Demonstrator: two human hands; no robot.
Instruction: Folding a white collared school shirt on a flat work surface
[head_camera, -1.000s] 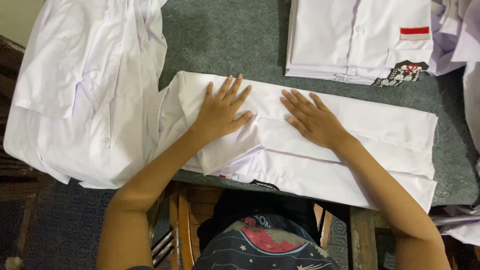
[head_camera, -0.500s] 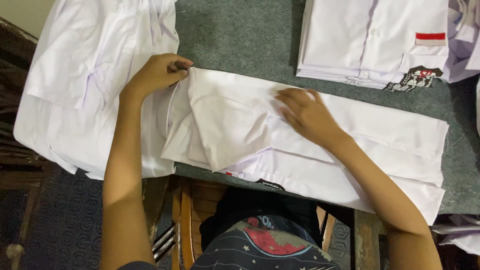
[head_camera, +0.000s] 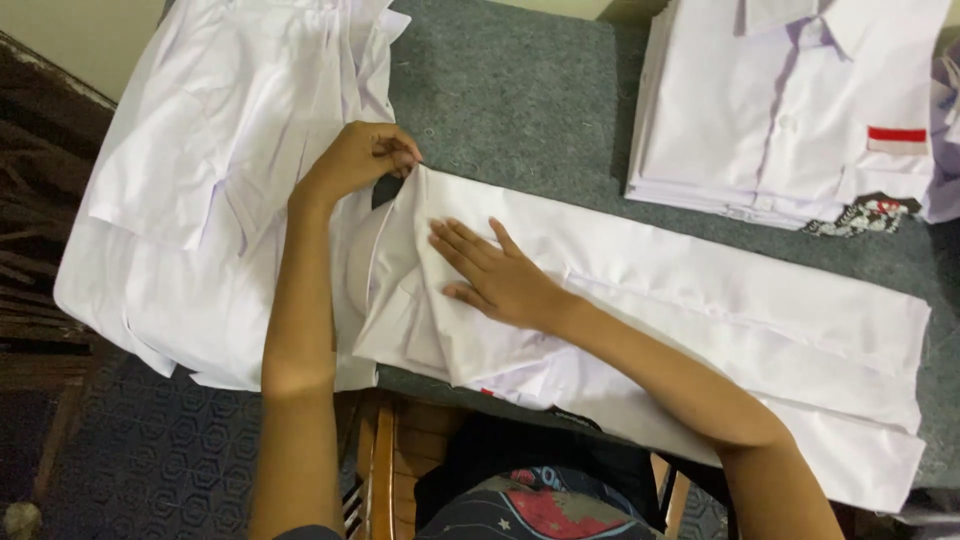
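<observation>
A white shirt (head_camera: 720, 330) lies folded into a long strip across the grey table (head_camera: 520, 100). My left hand (head_camera: 362, 158) pinches the strip's upper left corner between thumb and fingers. My right hand (head_camera: 495, 275) lies flat, fingers spread, pressing on the left part of the strip beside the collar end. The shirt's left end is doubled over in several layers near the table's front edge.
A heap of unfolded white shirts (head_camera: 210, 190) hangs over the table's left side. A stack of folded white shirts (head_camera: 790, 100) with a red-and-white chest patch sits at the back right. A wooden chair (head_camera: 385, 460) and patterned floor lie below.
My right hand slid left along the strip toward its left end. My left hand left the fabric's top and now grips the strip's upper left corner.
</observation>
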